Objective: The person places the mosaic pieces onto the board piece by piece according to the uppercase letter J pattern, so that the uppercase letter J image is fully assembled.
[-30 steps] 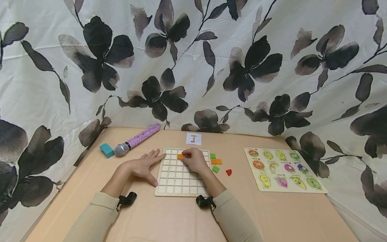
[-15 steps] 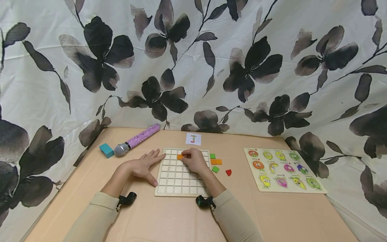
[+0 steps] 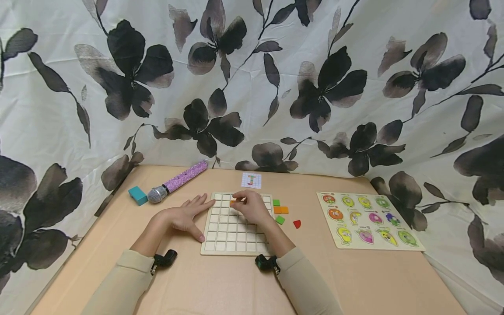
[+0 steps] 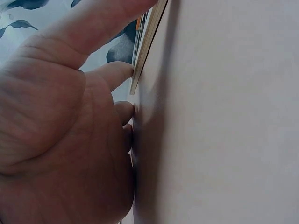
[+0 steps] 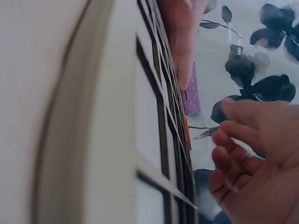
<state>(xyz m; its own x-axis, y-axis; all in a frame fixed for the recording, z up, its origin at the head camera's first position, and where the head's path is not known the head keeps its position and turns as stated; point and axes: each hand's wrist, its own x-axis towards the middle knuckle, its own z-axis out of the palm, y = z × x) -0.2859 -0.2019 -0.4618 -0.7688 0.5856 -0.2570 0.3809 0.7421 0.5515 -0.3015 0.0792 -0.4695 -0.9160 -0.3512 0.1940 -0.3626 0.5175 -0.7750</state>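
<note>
A pale wooden grid board (image 3: 224,236) lies on the table between my hands. My left hand (image 3: 182,218) rests with spread fingers at its left side; in the left wrist view, the thumb and a finger touch the board's edge. Over the upper part of the board hovers my right hand (image 3: 253,207), its fingers loosely bent. An orange tile (image 5: 188,133) lies on the grid just beyond those fingertips in the right wrist view, apart from them. I see nothing between thumb and fingers there. In the head view the right hand partly covers this tile.
Right of the board lie orange tiles (image 3: 281,210), green tiles (image 3: 280,220) and a red piece (image 3: 297,224). A pattern card (image 3: 251,180) sits behind it. Farther out are a fruit-picture board (image 3: 370,221), a glittery purple microphone (image 3: 181,180) and a teal block (image 3: 138,195).
My right hand has lifted slightly and shifted left, its fingertips coming off the orange tile, which stays on the grid. The left hand keeps its place.
</note>
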